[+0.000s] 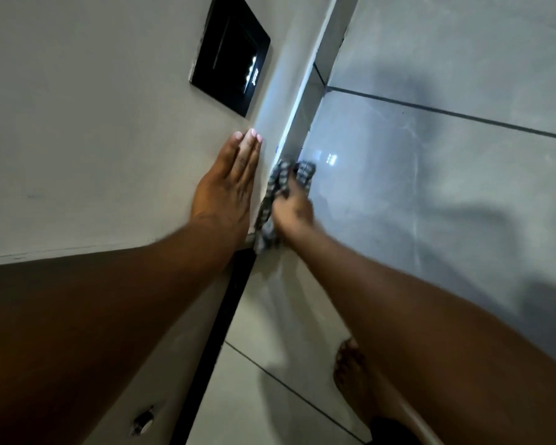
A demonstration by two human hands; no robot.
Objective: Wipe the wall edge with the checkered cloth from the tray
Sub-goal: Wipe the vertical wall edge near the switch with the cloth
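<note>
Dim, soft blur; glare on floor tiles (331, 159).

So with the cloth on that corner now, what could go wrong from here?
The checkered cloth is bunched in the right hand with a tail hanging loose, so it may skip parts of the wall edge. The left hand, flat on the wall, could smudge it. Wiping higher could brush the black wall panel.

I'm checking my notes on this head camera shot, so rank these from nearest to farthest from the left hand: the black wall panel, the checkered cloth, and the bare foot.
From the left hand:
1. Checkered cloth, just right, at the wall edge.
2. Black wall panel, above on the wall.
3. Bare foot, far below on the floor.
</note>
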